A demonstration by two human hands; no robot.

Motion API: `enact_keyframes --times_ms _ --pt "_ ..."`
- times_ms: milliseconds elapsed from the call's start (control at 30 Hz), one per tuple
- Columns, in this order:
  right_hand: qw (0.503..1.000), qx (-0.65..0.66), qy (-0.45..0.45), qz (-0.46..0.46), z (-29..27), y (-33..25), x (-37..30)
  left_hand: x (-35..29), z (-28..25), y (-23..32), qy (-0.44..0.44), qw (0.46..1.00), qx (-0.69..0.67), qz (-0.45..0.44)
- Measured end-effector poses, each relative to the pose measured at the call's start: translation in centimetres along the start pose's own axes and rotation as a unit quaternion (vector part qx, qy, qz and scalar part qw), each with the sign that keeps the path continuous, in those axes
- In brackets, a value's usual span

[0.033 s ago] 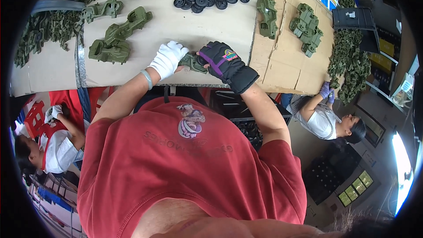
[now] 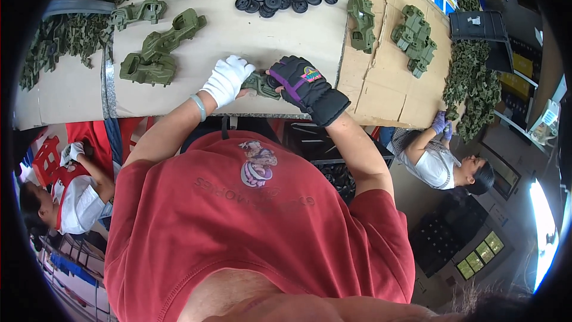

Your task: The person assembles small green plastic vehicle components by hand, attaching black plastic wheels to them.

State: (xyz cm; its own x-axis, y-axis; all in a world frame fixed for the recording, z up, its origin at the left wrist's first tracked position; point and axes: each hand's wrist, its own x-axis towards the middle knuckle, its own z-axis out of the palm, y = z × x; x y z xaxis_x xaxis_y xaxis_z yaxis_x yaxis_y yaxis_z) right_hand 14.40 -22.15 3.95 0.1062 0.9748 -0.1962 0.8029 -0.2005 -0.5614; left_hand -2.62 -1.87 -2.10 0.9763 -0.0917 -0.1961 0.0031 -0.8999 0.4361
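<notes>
At the table's near edge, my left hand (image 2: 229, 79), in a white glove, grips one end of an olive-green plastic toy vehicle part (image 2: 260, 85). My right hand (image 2: 298, 85), wearing a black and purple fingerless glove, is closed on the other end. Something dark and round, perhaps a wheel, shows by the right fingertips, mostly covered by the glove. Left of my hands lie more green vehicle parts, the closest being a chunky body (image 2: 148, 70) with a longer piece (image 2: 174, 33) against it. Beyond my hands spreads a loose pile of black toy wheels (image 2: 272, 1).
Two green parts lie on the cardboard (image 2: 381, 77) at right. Heaps of small green pieces (image 2: 473, 83) fill the far right and left. A co-worker in purple gloves (image 2: 440, 122) works at the right; another person (image 2: 77, 203) sits at the left. A dark crate (image 2: 313, 143) stands below the table edge.
</notes>
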Motion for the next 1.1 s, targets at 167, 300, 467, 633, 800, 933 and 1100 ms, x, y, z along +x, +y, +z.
enact_keyframes --times_ms 167,300,467,633,800,933,1100 --pt "0.992 -0.08 -0.092 0.025 -1.0 -2.1 0.6 0.0 0.4 0.1 0.022 1.0 0.004 -0.005" --pt "0.997 -0.014 -0.03 0.072 0.7 -1.7 -0.6 0.1 0.1 0.1 0.02 1.0 0.001 -0.002" --pt "0.975 0.142 0.128 0.11 1.5 -0.9 -0.3 0.0 0.7 -0.1 0.052 0.999 0.009 0.007" --pt "0.941 0.159 0.179 0.239 6.3 -1.3 4.0 0.2 0.3 -0.2 0.034 0.999 0.007 0.015" --pt "0.997 -0.066 0.021 0.017 3.5 -1.1 5.6 0.1 0.5 -0.4 0.039 0.999 -0.017 0.03" --pt "0.992 0.017 0.036 0.118 3.8 -1.0 5.3 0.6 0.5 -0.8 0.041 0.997 -0.044 0.051" --pt "0.921 0.109 0.139 0.348 5.4 -1.5 4.7 0.7 0.2 -0.7 0.039 0.998 -0.02 0.049"
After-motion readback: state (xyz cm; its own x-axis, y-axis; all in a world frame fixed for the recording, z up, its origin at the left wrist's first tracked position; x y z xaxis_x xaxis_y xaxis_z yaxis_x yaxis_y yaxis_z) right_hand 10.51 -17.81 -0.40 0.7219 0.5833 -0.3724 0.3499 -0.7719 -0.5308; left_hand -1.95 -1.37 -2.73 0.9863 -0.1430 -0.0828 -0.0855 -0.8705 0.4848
